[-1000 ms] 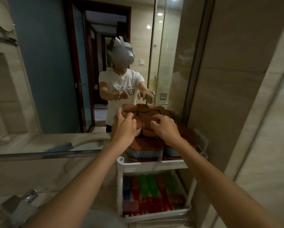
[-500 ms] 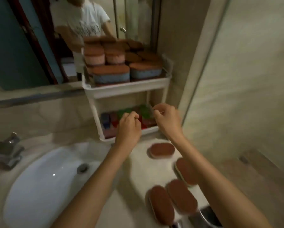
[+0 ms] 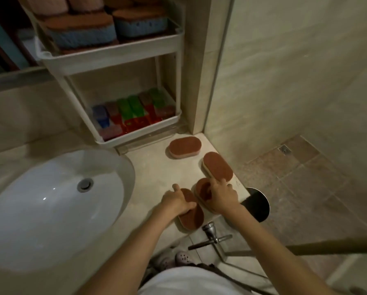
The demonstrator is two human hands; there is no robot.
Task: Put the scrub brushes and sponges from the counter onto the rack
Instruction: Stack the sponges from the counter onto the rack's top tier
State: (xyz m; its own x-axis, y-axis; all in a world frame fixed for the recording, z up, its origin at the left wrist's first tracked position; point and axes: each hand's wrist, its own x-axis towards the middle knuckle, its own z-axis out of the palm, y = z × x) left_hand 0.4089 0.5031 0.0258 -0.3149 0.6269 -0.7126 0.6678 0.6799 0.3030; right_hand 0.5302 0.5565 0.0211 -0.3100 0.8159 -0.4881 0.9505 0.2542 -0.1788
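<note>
Four sponges lie on the counter (image 3: 152,171) by the sink (image 3: 50,209). Half a second ago our hands hovered at the rack's (image 3: 106,60) lower shelf; now both have dropped to the nearest pair. Our left hand (image 3: 176,202) curls over the near-left sponge (image 3: 191,213), thumb up; our right hand (image 3: 221,195) closes on the one beside it (image 3: 200,188), a finger touching the third sponge (image 3: 217,167). The fourth (image 3: 183,146) sits apart, near the rack. Neither looks lifted yet, so we judge a fresh pick-up begun.
</note>
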